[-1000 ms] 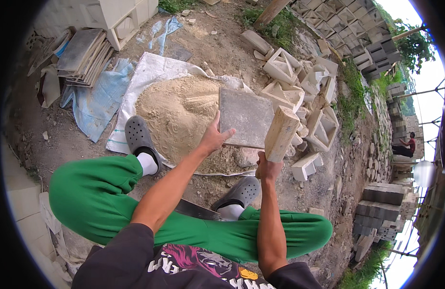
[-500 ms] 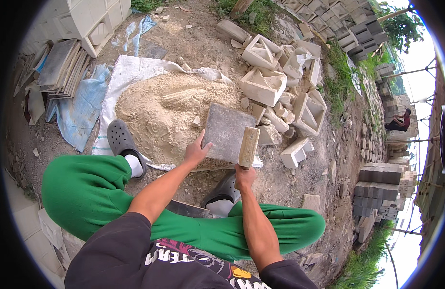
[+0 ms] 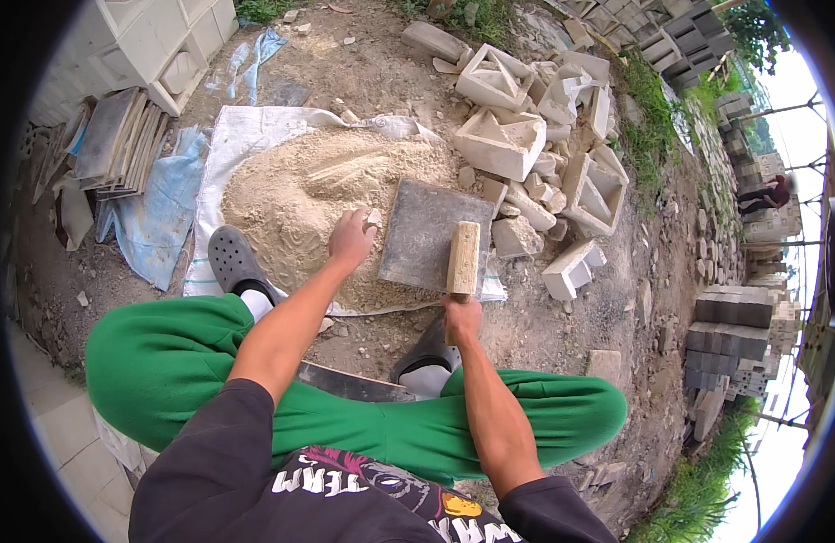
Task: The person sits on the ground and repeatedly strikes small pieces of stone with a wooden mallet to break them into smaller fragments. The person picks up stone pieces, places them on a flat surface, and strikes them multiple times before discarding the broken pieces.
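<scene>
My right hand [image 3: 463, 319] is closed round the handle of a wooden mallet, its block-shaped head [image 3: 464, 257] raised in front of a flat dark grey slab [image 3: 425, 237]. The slab lies at the right side of a pile of pale sandy powder [image 3: 295, 195], which is heaped on a white woven sack [image 3: 240, 127]. My left hand [image 3: 351, 239] is down at the powder, left of the slab. Its thumb and fingers close about a small pale chunk of stone [image 3: 374, 218]; the fingertips are partly hidden.
Broken pale block pieces [image 3: 499, 140] are heaped right of the powder. Stacked thin slabs [image 3: 119, 145] stand at left beside a blue plastic sheet [image 3: 160, 217]. Grey blocks [image 3: 730, 335] are piled at right, with a person [image 3: 768, 195] farther off. My shoes [image 3: 238, 260] flank the sack's near edge.
My left hand has left the slab's edge and moved left and forward to the chunk of stone. The mallet stays in my right hand. The distant person has changed posture.
</scene>
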A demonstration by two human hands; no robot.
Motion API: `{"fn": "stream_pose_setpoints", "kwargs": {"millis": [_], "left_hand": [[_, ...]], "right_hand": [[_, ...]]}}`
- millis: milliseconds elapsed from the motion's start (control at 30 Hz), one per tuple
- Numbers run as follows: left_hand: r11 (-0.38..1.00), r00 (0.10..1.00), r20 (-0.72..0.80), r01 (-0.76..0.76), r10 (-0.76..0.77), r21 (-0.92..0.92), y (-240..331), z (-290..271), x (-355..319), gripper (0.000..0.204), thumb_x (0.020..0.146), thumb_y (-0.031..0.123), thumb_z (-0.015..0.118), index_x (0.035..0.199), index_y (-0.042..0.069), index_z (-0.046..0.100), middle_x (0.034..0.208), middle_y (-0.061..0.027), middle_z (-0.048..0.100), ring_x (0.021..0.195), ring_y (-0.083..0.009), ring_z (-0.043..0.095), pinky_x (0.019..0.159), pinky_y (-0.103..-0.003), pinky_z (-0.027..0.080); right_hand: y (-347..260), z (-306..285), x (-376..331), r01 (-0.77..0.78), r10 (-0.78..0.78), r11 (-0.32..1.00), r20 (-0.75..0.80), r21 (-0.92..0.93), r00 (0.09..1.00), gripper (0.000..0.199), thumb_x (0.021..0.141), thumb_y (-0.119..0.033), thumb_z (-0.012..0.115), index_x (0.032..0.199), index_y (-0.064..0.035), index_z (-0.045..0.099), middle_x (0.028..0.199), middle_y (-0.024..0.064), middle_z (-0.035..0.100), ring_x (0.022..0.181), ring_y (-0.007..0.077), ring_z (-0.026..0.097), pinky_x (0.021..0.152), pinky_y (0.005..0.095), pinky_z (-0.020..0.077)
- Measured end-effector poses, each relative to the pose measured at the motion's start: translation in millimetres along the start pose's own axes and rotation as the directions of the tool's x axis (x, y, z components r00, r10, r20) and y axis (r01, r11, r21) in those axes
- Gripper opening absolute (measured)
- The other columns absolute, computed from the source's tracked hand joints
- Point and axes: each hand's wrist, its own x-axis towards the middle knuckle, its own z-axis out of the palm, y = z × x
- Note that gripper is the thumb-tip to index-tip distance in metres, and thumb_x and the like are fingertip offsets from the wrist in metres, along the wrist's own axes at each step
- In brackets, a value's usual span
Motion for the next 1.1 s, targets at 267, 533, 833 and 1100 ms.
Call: {"fn": "stream_pose_setpoints", "kwargs": {"millis": [267, 533, 833, 1100], "left_hand": [[0.994, 0.988, 0.127, 0.079, -0.089, 0.082, 10.1, 9.5, 21.6, 0.042, 0.088, 0.028, 0.07, 0.124, 0.008, 0.061, 0.12, -0.0142, 0.059, 0.116, -0.034, 0.057, 0.096, -0.046, 0.05], [0.985, 0.965, 0.212, 0.131, -0.153, 0.116, 11.8, 10.7, 31.0, 0.047, 0.075, 0.027, 0.075, 0.117, 0.009, 0.063, 0.12, -0.0122, 0.059, 0.117, -0.0331, 0.055, 0.096, -0.047, 0.05], [0.977, 0.954, 0.25, -0.125, 0.167, -0.174, 35.2, 30.4, 18.7, 0.04, 0.072, 0.027, 0.076, 0.108, 0.01, 0.067, 0.107, -0.0133, 0.061, 0.11, -0.0336, 0.055, 0.094, -0.044, 0.049], [0.936, 0.917, 0.207, -0.309, 0.339, -0.166, 42.7, 53.6, -3.2, 0.037, 0.076, 0.014, 0.069, 0.112, 0.005, 0.067, 0.111, -0.0151, 0.064, 0.105, -0.0346, 0.059, 0.097, -0.042, 0.048]], "right_hand": [[-3.9, 3.5, 4.0, -0.107, 0.099, 0.986, 0.065, 0.126, 0.993, 0.035, 0.075, -0.027, 0.075, 0.094, 0.0032, 0.072, 0.073, 0.0122, 0.071, 0.058, 0.0241, 0.071, 0.058, 0.0372, 0.0574], [-10.3, 1.7, 3.8, -0.127, 0.118, 0.982, 0.073, 0.138, 0.99, 0.03, 0.075, -0.018, 0.076, 0.093, 0.0055, 0.069, 0.07, 0.011, 0.066, 0.052, 0.0226, 0.065, 0.05, 0.0366, 0.0558], [-4.3, 9.0, 15.4, -0.111, 0.107, 0.99, 0.053, 0.087, 0.993, 0.033, 0.074, -0.017, 0.073, 0.096, 0.0065, 0.067, 0.075, 0.0137, 0.067, 0.052, 0.0254, 0.065, 0.048, 0.0374, 0.055], [7.5, 8.6, 20.7, -0.089, 0.083, 0.988, 0.051, 0.126, 0.995, 0.029, 0.073, -0.012, 0.072, 0.094, 0.0048, 0.064, 0.072, 0.014, 0.064, 0.048, 0.0271, 0.064, 0.044, 0.0404, 0.0516]]}}
